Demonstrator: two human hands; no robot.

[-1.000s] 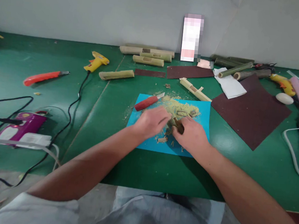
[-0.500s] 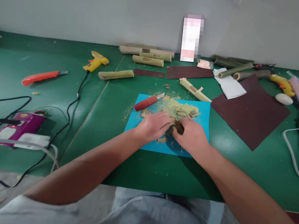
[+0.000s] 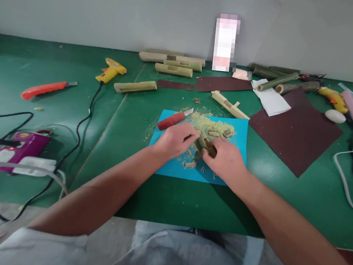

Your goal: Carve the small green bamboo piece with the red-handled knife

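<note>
Over the blue sheet (image 3: 173,169), my right hand (image 3: 226,156) grips a short bamboo piece (image 3: 204,142) with an opening cut in its side. My left hand (image 3: 177,140) is at the bamboo's left end, its fingers closed; a small dark strip shows between thumb and fingers, too small to name. A red-handled knife (image 3: 171,121) lies on the sheet just beyond my left hand. Yellowish dust and shavings (image 3: 207,124) are spread behind the hands, with small scraps in front of them.
Several bamboo tubes (image 3: 173,70) lie at the back. A dark red sheet (image 3: 300,140), white paper (image 3: 271,101) and a white egg-shaped object (image 3: 335,116) are on the right. Leftward are a yellow glue gun (image 3: 111,71), an orange cutter (image 3: 45,90) and a purple power strip (image 3: 21,149) with cables.
My left hand has moved a little left and up along the bamboo, uncovering more of it. My right hand has stayed nearly in place. The view has shifted slightly.
</note>
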